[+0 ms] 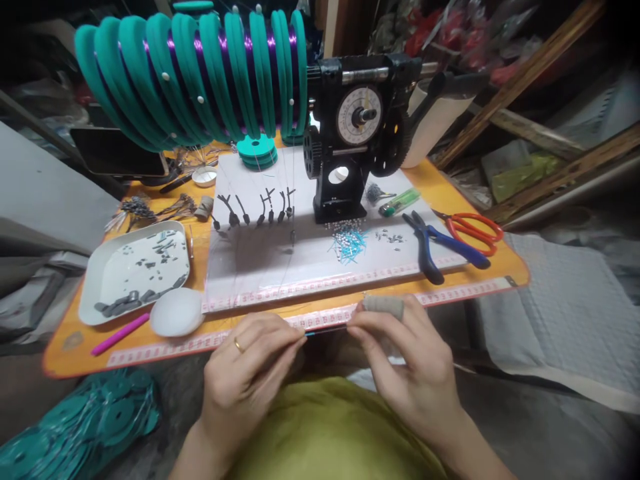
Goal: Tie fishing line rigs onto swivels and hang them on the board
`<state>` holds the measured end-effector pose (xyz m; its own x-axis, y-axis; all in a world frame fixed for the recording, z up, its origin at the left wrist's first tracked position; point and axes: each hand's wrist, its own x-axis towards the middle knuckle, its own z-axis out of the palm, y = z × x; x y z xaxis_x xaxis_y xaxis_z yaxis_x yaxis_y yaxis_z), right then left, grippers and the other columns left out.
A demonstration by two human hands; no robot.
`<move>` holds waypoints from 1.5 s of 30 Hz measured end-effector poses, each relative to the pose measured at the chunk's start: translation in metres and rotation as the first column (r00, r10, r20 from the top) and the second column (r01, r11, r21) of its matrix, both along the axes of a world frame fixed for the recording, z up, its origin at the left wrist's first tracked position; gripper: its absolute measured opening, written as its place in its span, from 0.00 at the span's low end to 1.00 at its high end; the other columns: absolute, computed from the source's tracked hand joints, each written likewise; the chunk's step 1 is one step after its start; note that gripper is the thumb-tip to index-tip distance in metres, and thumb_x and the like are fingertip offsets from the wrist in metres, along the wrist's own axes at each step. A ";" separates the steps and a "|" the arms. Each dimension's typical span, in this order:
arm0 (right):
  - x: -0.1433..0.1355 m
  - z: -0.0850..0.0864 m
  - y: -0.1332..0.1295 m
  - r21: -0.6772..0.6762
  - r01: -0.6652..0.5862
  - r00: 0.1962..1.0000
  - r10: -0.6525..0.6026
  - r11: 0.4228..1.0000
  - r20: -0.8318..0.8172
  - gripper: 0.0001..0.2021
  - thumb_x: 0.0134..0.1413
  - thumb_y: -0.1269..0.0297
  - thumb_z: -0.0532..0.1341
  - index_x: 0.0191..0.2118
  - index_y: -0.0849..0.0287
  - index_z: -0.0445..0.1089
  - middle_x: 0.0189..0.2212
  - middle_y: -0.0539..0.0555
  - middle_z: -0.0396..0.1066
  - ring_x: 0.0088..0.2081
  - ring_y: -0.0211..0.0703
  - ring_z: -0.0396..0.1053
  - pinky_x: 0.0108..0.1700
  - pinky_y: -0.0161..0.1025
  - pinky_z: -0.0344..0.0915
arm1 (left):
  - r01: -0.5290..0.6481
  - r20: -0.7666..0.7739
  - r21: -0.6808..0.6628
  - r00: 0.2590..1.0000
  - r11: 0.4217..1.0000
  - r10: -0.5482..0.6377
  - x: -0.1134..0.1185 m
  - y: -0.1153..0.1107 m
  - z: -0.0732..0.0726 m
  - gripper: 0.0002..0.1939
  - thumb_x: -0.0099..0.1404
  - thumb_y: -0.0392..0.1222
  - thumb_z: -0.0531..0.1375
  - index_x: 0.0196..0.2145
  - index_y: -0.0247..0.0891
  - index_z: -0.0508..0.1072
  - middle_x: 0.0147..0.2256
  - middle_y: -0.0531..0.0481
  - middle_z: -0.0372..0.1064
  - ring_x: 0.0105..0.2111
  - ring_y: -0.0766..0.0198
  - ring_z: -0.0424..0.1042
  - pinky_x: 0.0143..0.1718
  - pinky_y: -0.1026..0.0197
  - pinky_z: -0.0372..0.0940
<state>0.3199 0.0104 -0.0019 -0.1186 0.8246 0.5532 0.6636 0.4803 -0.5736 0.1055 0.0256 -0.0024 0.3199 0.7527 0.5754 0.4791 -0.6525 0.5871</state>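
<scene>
Orange tabletop point(515, 268), cluttered: left hand point(250, 363) and right hand point(413, 353) each pinched on a thin strand point(330, 329); step judged strand alignment; next move likely requires steady fingers.

At lower centre, the thin dark strand point(330, 329) passes out of sight inside the left hand point(253, 363) and right hand point(413, 347), its make too fine to tell. The left edge crops the green discs point(107, 413) at lower left; the dial point(351, 119) figures at upper centre are illegible.

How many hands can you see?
2. The left hand is nearer the white dish; the right hand, with a grey finger wrap, is nearer the pliers. Both pinch a thin strand. No others show.
</scene>
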 end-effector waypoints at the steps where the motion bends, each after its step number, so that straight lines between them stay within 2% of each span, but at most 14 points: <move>1: 0.002 -0.002 0.002 0.001 0.017 0.999 -0.017 1.000 0.031 0.06 0.58 0.77 0.61 0.38 0.60 0.71 0.28 0.54 0.68 0.35 0.46 0.62 0.37 0.44 0.63 | -0.008 -0.075 0.054 0.997 0.998 0.012 -0.005 0.003 0.001 0.13 0.61 0.25 0.63 0.41 0.38 0.75 0.33 0.49 0.76 0.35 0.62 0.75 0.38 0.59 0.68; 5: 0.008 -0.013 0.008 0.038 0.083 0.981 -0.088 0.996 0.170 0.04 0.59 0.76 0.62 0.38 0.62 0.73 0.29 0.57 0.69 0.35 0.48 0.61 0.38 0.46 0.63 | 0.022 -0.328 0.211 0.944 0.977 0.049 -0.025 0.012 0.002 0.10 0.62 0.27 0.63 0.41 0.36 0.75 0.35 0.46 0.77 0.36 0.58 0.74 0.39 0.54 0.64; 8: 0.009 -0.014 0.009 0.088 0.112 0.966 -0.129 0.990 0.225 0.04 0.58 0.75 0.63 0.39 0.64 0.75 0.32 0.59 0.71 0.37 0.50 0.63 0.40 0.47 0.65 | 0.082 -0.399 0.190 0.917 0.978 0.000 -0.031 0.014 0.006 0.10 0.64 0.26 0.61 0.43 0.30 0.74 0.37 0.41 0.75 0.38 0.55 0.72 0.39 0.53 0.65; 11: 0.005 -0.010 0.004 0.126 0.108 0.970 -0.133 0.986 0.205 0.10 0.57 0.76 0.64 0.45 0.66 0.75 0.39 0.63 0.71 0.41 0.51 0.65 0.44 0.48 0.65 | 0.147 -0.468 0.167 0.882 0.975 -0.053 -0.032 0.015 0.014 0.08 0.68 0.26 0.56 0.43 0.26 0.73 0.36 0.39 0.73 0.38 0.55 0.70 0.40 0.54 0.67; 13: -0.003 -0.008 -0.002 0.137 0.080 0.975 -0.106 0.987 0.194 0.13 0.58 0.76 0.64 0.49 0.66 0.75 0.35 0.61 0.70 0.38 0.50 0.64 0.41 0.46 0.64 | 0.175 -0.515 0.183 0.855 0.967 -0.057 -0.030 0.015 0.021 0.10 0.70 0.27 0.52 0.42 0.26 0.73 0.35 0.39 0.73 0.38 0.55 0.70 0.40 0.54 0.67; 16: -0.022 -0.009 -0.012 0.072 -0.037 0.968 0.017 0.997 0.250 0.17 0.61 0.73 0.61 0.55 0.65 0.71 0.23 0.52 0.64 0.30 0.45 0.60 0.33 0.41 0.58 | 0.185 -0.561 0.187 0.826 0.965 -0.050 -0.028 0.016 0.028 0.12 0.72 0.28 0.50 0.41 0.26 0.73 0.33 0.40 0.72 0.36 0.56 0.69 0.37 0.55 0.67; 18: -0.032 -0.013 -0.015 0.001 -0.091 0.955 0.087 0.996 0.283 0.19 0.64 0.71 0.60 0.59 0.67 0.68 0.21 0.49 0.63 0.26 0.43 0.59 0.30 0.41 0.54 | 0.182 -0.575 0.164 0.816 0.970 -0.056 -0.027 0.017 0.029 0.12 0.72 0.29 0.49 0.40 0.27 0.73 0.33 0.41 0.72 0.35 0.56 0.68 0.35 0.55 0.67; 20: -0.037 -0.018 -0.015 -0.030 -0.091 0.948 0.096 0.995 0.305 0.19 0.66 0.69 0.58 0.60 0.66 0.67 0.21 0.48 0.65 0.25 0.41 0.60 0.29 0.41 0.53 | 0.172 -0.573 0.138 0.817 0.975 -0.063 -0.027 0.017 0.027 0.12 0.73 0.30 0.49 0.40 0.28 0.72 0.33 0.41 0.71 0.35 0.55 0.68 0.34 0.55 0.66; 23: -0.030 -0.022 -0.015 -0.025 -0.061 0.936 0.066 0.998 0.347 0.18 0.67 0.67 0.58 0.60 0.63 0.68 0.20 0.47 0.64 0.24 0.40 0.61 0.29 0.40 0.53 | 0.149 -0.554 0.110 0.830 0.983 -0.064 -0.028 0.015 0.022 0.11 0.73 0.30 0.49 0.41 0.30 0.71 0.35 0.42 0.70 0.37 0.55 0.67 0.36 0.55 0.64; 27: -0.006 -0.022 -0.018 -0.016 0.014 0.919 -0.007 1.000 0.394 0.19 0.67 0.63 0.58 0.60 0.62 0.68 0.19 0.46 0.62 0.23 0.38 0.61 0.29 0.39 0.52 | 0.147 -0.545 0.090 0.835 0.985 -0.075 -0.031 0.012 0.018 0.11 0.73 0.31 0.49 0.43 0.30 0.70 0.36 0.42 0.68 0.38 0.56 0.65 0.38 0.55 0.62; 32: 0.013 -0.022 -0.019 0.023 0.084 0.903 -0.086 0.996 0.422 0.18 0.67 0.64 0.58 0.59 0.62 0.69 0.19 0.45 0.60 0.22 0.37 0.60 0.29 0.39 0.52 | 0.147 -0.520 0.055 0.849 0.988 -0.097 -0.028 0.012 0.017 0.11 0.73 0.30 0.49 0.44 0.30 0.70 0.36 0.43 0.67 0.38 0.57 0.64 0.40 0.54 0.61; 37: 0.018 -0.023 -0.018 0.045 0.104 0.889 -0.113 0.994 0.443 0.17 0.67 0.64 0.58 0.58 0.64 0.71 0.19 0.46 0.59 0.22 0.37 0.60 0.29 0.39 0.52 | 0.153 -0.500 0.024 0.857 0.988 -0.120 -0.024 0.014 0.016 0.08 0.71 0.29 0.53 0.44 0.31 0.71 0.36 0.43 0.67 0.38 0.57 0.64 0.40 0.54 0.60; 45: 0.021 -0.020 -0.019 0.070 0.118 0.879 -0.137 0.991 0.456 0.17 0.66 0.63 0.59 0.58 0.62 0.71 0.18 0.45 0.58 0.21 0.36 0.58 0.28 0.39 0.52 | 0.182 -0.501 -0.008 0.850 0.983 -0.161 -0.025 0.015 0.015 0.09 0.71 0.30 0.53 0.46 0.30 0.71 0.38 0.42 0.67 0.40 0.57 0.65 0.42 0.54 0.60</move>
